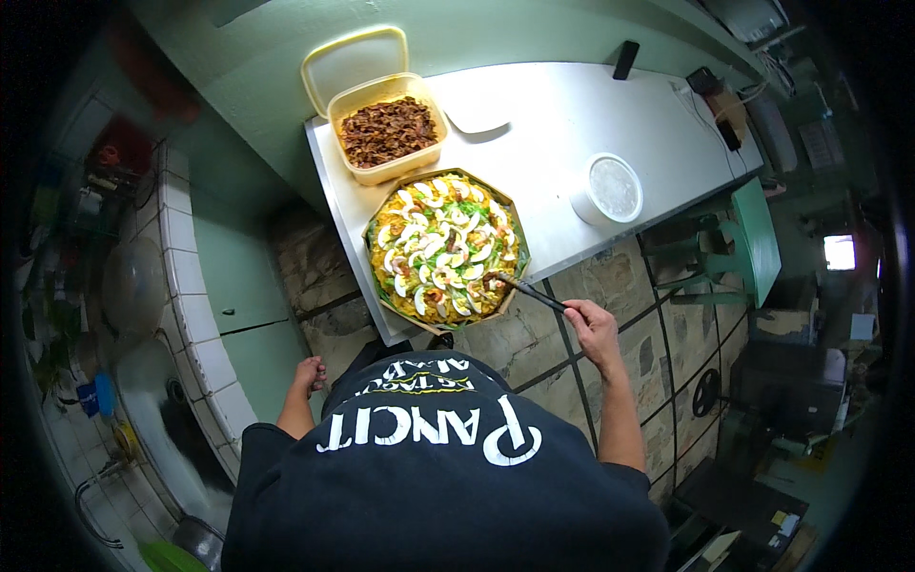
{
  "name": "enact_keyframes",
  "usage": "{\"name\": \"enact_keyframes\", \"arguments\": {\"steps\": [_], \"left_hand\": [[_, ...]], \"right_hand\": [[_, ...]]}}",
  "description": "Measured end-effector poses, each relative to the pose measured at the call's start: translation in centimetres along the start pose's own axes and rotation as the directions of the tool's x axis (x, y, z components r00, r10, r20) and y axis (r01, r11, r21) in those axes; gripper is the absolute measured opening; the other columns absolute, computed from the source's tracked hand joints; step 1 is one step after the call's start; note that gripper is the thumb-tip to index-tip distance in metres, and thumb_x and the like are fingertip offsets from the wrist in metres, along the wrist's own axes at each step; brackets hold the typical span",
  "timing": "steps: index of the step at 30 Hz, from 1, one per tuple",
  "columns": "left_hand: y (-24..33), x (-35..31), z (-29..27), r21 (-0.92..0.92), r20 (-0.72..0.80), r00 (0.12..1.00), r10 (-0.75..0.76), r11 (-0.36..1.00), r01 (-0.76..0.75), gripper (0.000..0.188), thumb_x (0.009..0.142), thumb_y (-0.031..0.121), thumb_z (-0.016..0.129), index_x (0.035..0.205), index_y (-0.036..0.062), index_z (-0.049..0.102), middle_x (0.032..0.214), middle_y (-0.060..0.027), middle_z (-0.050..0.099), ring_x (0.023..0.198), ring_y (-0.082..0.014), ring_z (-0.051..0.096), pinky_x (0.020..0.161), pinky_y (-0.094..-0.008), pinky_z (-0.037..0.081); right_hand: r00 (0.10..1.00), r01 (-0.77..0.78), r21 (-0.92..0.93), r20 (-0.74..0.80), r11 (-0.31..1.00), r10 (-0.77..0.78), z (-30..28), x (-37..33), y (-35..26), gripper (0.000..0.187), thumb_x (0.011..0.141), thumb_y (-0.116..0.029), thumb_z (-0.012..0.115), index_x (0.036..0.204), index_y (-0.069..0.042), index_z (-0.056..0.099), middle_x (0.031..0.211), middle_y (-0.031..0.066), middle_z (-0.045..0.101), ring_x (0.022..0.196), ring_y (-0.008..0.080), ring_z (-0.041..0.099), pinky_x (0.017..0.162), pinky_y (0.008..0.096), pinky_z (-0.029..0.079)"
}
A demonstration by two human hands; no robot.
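My right hand is closed around the handle of black tongs. The tips of the tongs rest at the right edge of a large octagonal tray of yellow noodles. Egg slices, chopped greens and small brown bits are spread over the noodles. My left hand hangs low beside my body, fingers curled and apart from the table, with nothing visible in it. Behind the tray stands a square plastic tub filled with dark brown crispy-looking pieces.
A pale lid stands against the wall behind the tub. The white table also carries a white round bucket, a flat white piece and a black upright object. To the right is a green stool; a tiled counter runs along the left.
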State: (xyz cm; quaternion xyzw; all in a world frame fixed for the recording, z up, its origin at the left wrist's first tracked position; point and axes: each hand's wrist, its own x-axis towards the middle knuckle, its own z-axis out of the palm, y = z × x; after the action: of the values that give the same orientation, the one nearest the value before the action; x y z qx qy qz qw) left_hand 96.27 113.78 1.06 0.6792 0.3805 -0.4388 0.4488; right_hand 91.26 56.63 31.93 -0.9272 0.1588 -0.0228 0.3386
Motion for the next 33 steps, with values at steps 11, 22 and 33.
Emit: {"name": "enact_keyframes", "arguments": {"steps": [11,22,33], "left_hand": [[2.8,0.5,1.0,-0.001,0.015,0.988,0.152,0.988,-0.152,0.029,0.096,0.038,0.051,0.117,0.0190,0.057,0.097,0.0018,0.062,0.073,-0.0133,0.059,0.059,-0.0327,0.046],[-5.8,-1.3,-2.5,-0.201,-0.077,0.994,-0.072,0.978,0.055,0.033,0.095,0.039,0.049,0.121,0.0183,0.053,0.090,0.0012,0.057,0.072,-0.0150,0.056,0.062,-0.0359,0.045],[-6.2,1.1,-3.5,-0.241,-0.066,0.993,-0.095,0.967,0.077,0.032,0.096,0.036,0.047,0.122,0.0189,0.053,0.096,0.0011,0.058,0.073,-0.0158,0.057,0.063,-0.0374,0.044]], "right_hand": [[0.951,0.241,0.110,-0.225,0.964,-0.212,6.9,12.5,-6.8,0.020,0.090,-0.022,0.059,0.096,-0.006,0.068,0.088,0.0142,0.067,0.077,0.0299,0.064,0.067,0.0367,0.049],[0.908,0.393,-0.661,0.168,0.640,-0.384,12.5,30.2,-13.5,0.025,0.092,-0.027,0.054,0.093,-0.008,0.069,0.093,0.0151,0.067,0.081,0.0344,0.067,0.070,0.0475,0.053],[0.985,0.170,-0.524,0.070,0.834,-0.157,6.0,26.8,-14.6,0.026,0.091,-0.034,0.055,0.097,-0.013,0.070,0.085,0.0118,0.070,0.084,0.0302,0.067,0.078,0.0415,0.050]]}}
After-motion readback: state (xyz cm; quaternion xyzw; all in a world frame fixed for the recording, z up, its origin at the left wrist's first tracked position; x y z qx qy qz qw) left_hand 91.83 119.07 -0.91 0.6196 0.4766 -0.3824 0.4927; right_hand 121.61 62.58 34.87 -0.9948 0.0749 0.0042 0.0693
